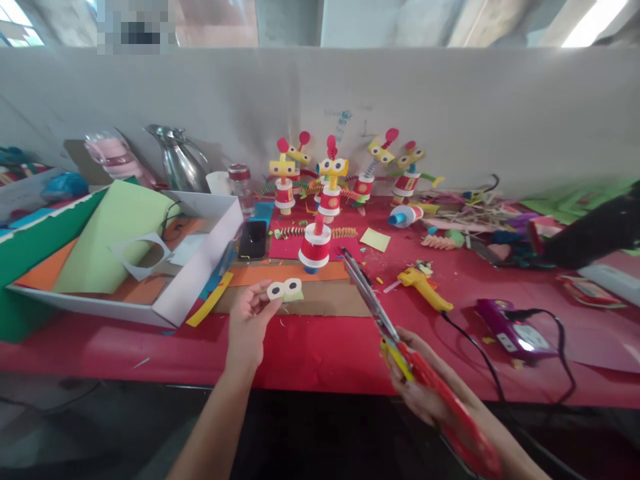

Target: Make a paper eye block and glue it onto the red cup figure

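My left hand [247, 327] pinches a pair of paper eyes [293, 287], two white discs with black pupils on a pale green strip, over the cardboard. My right hand [415, 400] is wrapped round long scissors [373, 305] with red and yellow on the handle; their metal blades point up and away from me. Just beyond the eyes stands a red and white paper-cup figure [316, 248] with folded paper arms and a red strip on top. An orange strip and brown cardboard [320, 304] lie between it and me.
Several cup figures with yellow heads [331, 168] stand along the wall. At right lie a yellow glue gun [425, 289] and a purple power box [515, 330] with cords. A white box [200, 280] of paper, a phone [253, 240] and a metal jug [180, 160] are at left.
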A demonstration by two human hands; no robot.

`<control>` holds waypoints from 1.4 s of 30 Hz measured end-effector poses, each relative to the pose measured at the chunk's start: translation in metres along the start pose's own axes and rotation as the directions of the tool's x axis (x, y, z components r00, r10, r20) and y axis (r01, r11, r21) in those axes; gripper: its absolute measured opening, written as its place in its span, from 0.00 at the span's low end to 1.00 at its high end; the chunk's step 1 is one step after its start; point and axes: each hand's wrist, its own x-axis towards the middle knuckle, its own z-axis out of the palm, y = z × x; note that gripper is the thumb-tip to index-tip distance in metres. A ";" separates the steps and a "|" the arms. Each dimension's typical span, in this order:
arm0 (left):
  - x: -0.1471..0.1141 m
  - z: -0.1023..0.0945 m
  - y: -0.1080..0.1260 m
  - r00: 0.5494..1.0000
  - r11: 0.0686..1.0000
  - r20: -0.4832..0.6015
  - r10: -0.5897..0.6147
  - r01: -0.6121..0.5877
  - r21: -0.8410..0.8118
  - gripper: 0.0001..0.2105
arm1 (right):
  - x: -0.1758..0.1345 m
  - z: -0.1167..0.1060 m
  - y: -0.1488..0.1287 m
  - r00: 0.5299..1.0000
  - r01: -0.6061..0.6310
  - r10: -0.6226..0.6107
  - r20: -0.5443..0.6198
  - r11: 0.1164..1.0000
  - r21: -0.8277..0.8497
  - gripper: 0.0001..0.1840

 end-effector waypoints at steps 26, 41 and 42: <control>-0.047 0.015 0.020 0.969 0.985 -0.203 0.139 -0.158 -0.077 0.21 | 0.023 0.066 -0.007 0.925 0.332 -0.379 0.003 0.805 -0.491 0.31; -0.048 0.013 0.019 0.975 0.983 -0.179 0.130 -0.150 -0.103 0.20 | 0.022 0.067 -0.011 0.960 0.277 -0.274 0.063 0.890 -0.363 0.23; -0.048 0.012 0.018 0.976 0.983 -0.174 0.128 -0.148 -0.105 0.20 | 0.021 0.066 -0.012 0.960 0.277 -0.271 0.067 0.890 -0.364 0.23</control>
